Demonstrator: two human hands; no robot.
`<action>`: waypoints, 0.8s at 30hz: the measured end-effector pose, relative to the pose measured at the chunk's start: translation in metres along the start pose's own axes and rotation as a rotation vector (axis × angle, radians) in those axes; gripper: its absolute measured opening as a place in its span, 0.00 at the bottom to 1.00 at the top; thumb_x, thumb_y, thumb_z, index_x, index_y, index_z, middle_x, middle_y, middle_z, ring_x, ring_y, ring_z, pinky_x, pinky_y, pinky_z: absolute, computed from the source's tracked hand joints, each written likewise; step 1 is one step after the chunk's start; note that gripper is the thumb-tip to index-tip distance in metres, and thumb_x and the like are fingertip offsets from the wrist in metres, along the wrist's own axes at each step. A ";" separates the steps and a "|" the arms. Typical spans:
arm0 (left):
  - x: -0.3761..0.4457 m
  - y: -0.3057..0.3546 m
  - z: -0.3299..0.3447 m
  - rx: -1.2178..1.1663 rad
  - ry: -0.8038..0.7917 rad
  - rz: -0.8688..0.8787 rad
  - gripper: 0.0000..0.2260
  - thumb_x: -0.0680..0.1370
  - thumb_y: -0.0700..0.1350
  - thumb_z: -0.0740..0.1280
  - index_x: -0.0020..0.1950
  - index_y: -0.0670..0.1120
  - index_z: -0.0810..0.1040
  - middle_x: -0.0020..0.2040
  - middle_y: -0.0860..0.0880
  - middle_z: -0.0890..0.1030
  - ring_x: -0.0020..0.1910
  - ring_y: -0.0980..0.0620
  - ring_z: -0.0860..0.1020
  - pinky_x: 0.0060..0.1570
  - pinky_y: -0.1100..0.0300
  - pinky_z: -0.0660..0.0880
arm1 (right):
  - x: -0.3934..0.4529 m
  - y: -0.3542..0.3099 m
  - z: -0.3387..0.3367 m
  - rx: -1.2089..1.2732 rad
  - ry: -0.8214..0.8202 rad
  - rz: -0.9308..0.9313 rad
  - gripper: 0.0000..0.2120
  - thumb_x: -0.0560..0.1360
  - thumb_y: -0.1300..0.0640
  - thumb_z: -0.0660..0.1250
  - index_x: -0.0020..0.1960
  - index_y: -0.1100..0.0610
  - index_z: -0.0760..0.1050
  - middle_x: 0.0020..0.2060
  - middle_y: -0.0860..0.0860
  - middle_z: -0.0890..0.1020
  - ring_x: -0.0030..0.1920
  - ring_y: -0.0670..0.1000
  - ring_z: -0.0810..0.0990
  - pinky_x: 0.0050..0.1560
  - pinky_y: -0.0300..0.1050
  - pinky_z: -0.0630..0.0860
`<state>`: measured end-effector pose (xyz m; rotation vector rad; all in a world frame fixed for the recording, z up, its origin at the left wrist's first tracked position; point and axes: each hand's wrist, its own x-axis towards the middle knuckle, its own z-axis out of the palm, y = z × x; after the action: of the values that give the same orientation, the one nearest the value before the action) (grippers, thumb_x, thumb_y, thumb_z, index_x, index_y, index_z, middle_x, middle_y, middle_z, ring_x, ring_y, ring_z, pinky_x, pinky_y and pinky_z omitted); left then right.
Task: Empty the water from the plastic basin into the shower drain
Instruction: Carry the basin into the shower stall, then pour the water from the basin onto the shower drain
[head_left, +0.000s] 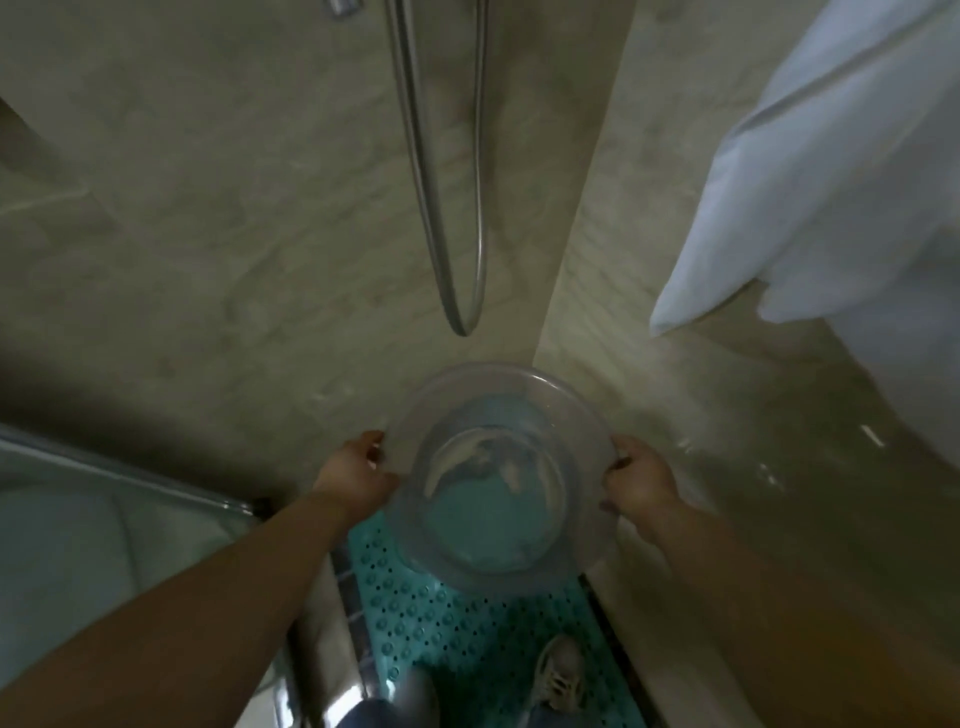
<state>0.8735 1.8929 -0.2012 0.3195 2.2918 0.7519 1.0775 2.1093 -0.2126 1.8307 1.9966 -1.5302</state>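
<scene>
A clear round plastic basin (576, 415) is held out in front of me above the shower floor, roughly level, with some water visible in its bottom. My left hand (358, 470) grips its left rim and my right hand (636, 480) grips its right rim. Below it lies a teal perforated shower mat (462, 634). The drain itself is not visible.
A chrome shower hose (457, 249) loops down the tiled wall just beyond the basin. A white curtain (810, 171) hangs at upper right. A glass shower door with a metal frame (156, 483) stands at left. My shoes (561, 680) stand on the mat.
</scene>
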 end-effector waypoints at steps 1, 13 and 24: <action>0.009 -0.005 0.009 -0.002 0.001 -0.012 0.23 0.73 0.41 0.71 0.67 0.44 0.74 0.49 0.47 0.76 0.42 0.45 0.78 0.47 0.53 0.79 | 0.011 0.005 0.005 0.009 0.004 0.005 0.16 0.75 0.67 0.59 0.58 0.54 0.77 0.54 0.59 0.80 0.50 0.61 0.79 0.54 0.63 0.80; 0.184 -0.093 0.149 0.004 -0.021 -0.044 0.22 0.71 0.35 0.69 0.64 0.42 0.76 0.53 0.37 0.81 0.48 0.34 0.82 0.51 0.45 0.80 | 0.174 0.116 0.098 -0.043 0.026 0.009 0.17 0.77 0.64 0.60 0.63 0.56 0.77 0.55 0.55 0.80 0.45 0.52 0.77 0.43 0.38 0.73; 0.329 -0.172 0.266 0.177 -0.034 0.003 0.21 0.73 0.40 0.67 0.67 0.42 0.74 0.59 0.40 0.81 0.56 0.40 0.80 0.56 0.54 0.76 | 0.324 0.219 0.187 -0.052 -0.026 0.053 0.22 0.72 0.61 0.67 0.66 0.53 0.76 0.62 0.56 0.80 0.60 0.60 0.79 0.63 0.57 0.77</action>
<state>0.8125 2.0059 -0.6397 0.4133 2.3303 0.5408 1.0426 2.1892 -0.6368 1.8198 1.9406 -1.4664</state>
